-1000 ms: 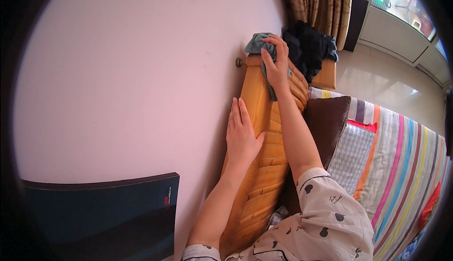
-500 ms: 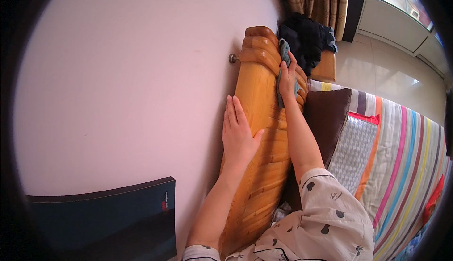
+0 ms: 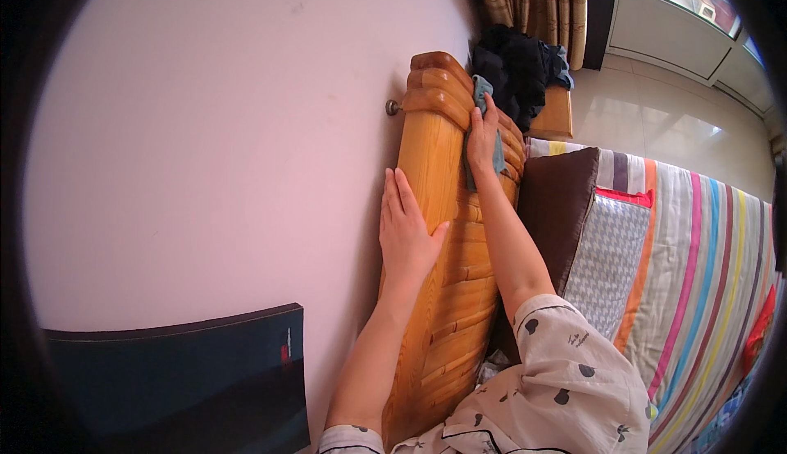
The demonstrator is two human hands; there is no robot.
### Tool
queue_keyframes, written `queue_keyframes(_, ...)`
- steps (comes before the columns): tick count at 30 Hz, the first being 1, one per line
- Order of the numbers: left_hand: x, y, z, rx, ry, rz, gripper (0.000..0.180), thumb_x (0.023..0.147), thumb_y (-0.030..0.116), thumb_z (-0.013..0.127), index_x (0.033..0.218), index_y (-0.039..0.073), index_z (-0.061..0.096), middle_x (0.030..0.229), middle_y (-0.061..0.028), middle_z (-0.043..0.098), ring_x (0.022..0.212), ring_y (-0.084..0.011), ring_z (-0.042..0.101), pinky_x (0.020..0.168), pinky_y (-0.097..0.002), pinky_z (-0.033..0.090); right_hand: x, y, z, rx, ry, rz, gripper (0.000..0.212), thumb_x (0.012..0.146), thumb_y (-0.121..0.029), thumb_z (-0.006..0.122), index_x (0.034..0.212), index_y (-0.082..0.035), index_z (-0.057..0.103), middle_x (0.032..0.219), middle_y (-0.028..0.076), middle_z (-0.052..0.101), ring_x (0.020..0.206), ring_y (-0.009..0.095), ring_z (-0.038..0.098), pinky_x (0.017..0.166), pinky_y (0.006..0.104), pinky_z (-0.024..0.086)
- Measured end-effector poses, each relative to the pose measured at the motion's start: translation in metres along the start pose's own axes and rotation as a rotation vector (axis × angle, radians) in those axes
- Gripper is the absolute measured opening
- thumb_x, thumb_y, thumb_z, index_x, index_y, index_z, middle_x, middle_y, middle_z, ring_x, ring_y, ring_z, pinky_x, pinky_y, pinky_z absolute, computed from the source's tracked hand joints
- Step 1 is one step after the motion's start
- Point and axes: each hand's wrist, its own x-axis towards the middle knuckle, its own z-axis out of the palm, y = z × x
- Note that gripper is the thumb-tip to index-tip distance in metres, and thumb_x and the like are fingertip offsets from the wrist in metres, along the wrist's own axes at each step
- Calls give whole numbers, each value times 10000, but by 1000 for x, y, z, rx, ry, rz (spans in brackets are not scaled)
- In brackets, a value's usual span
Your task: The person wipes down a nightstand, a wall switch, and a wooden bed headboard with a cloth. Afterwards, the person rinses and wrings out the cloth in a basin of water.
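Teal cloth bunched in right grip: likely light, soft, best held by folds; far side hidden. Left grip lies unclenched, wooden frame beneath.

Two pieces of printing show, neither clear enough to read. The flat, dark blue-black rectangular panel bears a small red mark with tiny print near its right edge. The loose white fabric sleeve with dark printed motifs, on the person's right arm, carries dark, slanting, handwriting-like lettering, too small to decipher.
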Motion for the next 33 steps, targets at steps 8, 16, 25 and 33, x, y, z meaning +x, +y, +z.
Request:
queue_keyframes(8, 0, -2, 1, 20, 1, 5, 1057, 697, 239, 788, 1453, 1, 90, 1497, -217, 187, 1353, -367, 275, 1103, -412, 296, -2, -49, 12, 33, -74, -218, 442, 982, -256, 428, 1390, -93, 374, 1390, 129, 381, 1303, 298, 328, 1093, 383, 233)
queue_keyframes(16, 1, 1, -1, 28, -7, 3, 1093, 690, 248, 792, 1468, 29, 55, 1487, -229, 207, 1343, -380, 286, 1085, -425, 317, 6, -2, -19, -54, -94, -177, 455, 975, -328, 425, 1370, -103, 402, 1367, 131, 425, 1274, 317, 385, 1063, 391, 289)
queue_keyframes(25, 2, 0, -5, 20, -31, -16, 1089, 703, 252, 789, 1470, 31, 48, 1489, -229, 201, 1341, -379, 288, 1080, -441, 322, 9, 51, -43, -127, -95, -61, 468, 970, -340, 439, 1380, -116, 396, 1382, 137, 403, 1284, 315, 367, 1056, 387, 290)
queue_keyframes(33, 0, 1, -6, 24, -22, -7, 1084, 701, 251, 789, 1470, 34, 56, 1492, -221, 199, 1341, -379, 287, 1082, -441, 320, 10, 119, -79, -129, 7, 188, 510, 973, -385, 417, 1401, -112, 363, 1421, 167, 355, 1306, 344, 328, 1075, 416, 257)
